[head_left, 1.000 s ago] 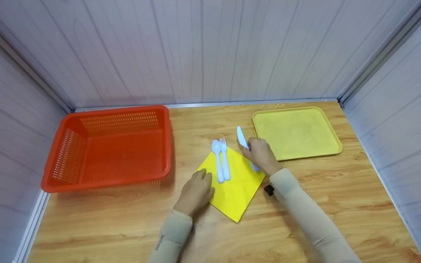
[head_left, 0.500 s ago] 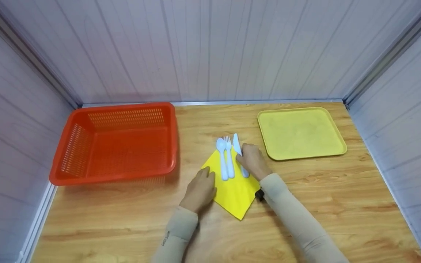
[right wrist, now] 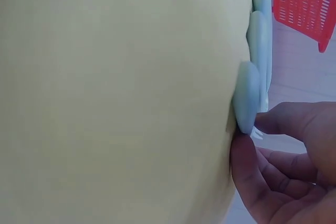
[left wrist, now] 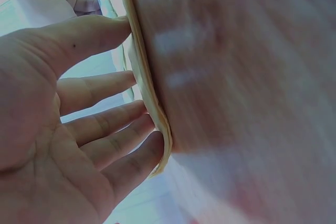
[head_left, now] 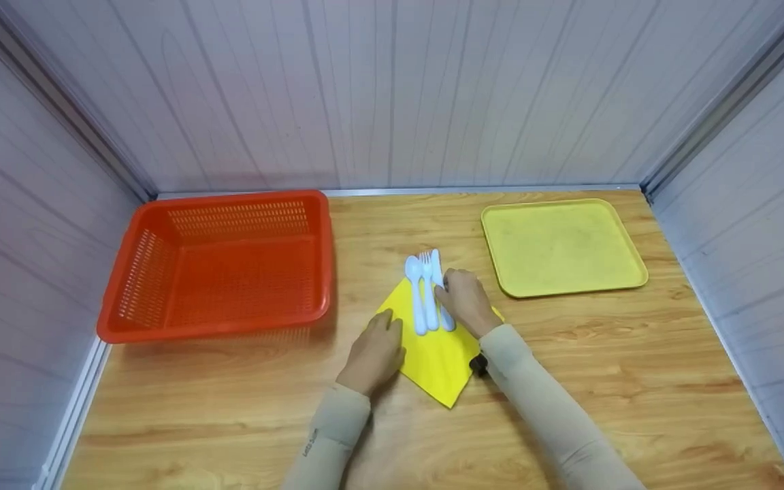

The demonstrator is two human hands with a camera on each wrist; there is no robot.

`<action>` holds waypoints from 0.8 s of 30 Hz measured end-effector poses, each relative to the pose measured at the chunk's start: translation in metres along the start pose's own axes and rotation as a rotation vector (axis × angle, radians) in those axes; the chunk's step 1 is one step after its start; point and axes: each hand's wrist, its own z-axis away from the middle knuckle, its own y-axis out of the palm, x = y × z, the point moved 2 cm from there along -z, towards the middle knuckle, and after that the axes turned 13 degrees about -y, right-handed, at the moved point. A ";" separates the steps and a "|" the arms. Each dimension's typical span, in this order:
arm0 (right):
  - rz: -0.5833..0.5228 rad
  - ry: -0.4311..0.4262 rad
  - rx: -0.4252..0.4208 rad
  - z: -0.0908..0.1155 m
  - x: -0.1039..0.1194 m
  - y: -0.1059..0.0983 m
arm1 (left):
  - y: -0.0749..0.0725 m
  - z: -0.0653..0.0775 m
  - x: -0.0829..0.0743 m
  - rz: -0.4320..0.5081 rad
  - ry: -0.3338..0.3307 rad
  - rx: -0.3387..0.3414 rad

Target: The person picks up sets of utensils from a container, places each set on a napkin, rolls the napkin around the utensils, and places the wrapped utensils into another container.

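A yellow napkin (head_left: 436, 364) lies flat on the table, one corner toward me. On it, side by side, rest a pale blue spoon (head_left: 413, 269), a fork (head_left: 428, 292) and a knife (head_left: 437, 262), their heads reaching past the napkin's far corner. My right hand (head_left: 467, 301) pinches the knife between thumb and fingers; in the right wrist view the knife handle (right wrist: 247, 98) sits at the fingertips, beside the other handles. My left hand (head_left: 375, 350) rests on the napkin's left edge. Its fingertips touch the napkin edge (left wrist: 149, 90) in the left wrist view, fingers fairly straight.
A red plastic basket (head_left: 327, 272) stands at the left of the wooden table (head_left: 229, 408). A yellow tray (head_left: 562, 248) lies at the back right. Pale panel walls (head_left: 392, 95) close off the back and both sides.
My right hand has brought the knife leftward, from apart and tilted to close beside the fork. My left hand stays on the napkin's edge. The head view has shifted slightly.
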 end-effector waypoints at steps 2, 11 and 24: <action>-0.018 0.000 -0.008 0.001 0.001 0.000 | 0.000 0.000 0.000 0.002 -0.007 0.008; -0.055 0.008 -0.005 0.003 0.002 0.000 | 0.001 0.000 0.001 0.010 -0.001 0.004; -0.025 0.008 0.081 0.024 0.005 -0.009 | -0.004 0.007 -0.001 -0.057 0.001 0.033</action>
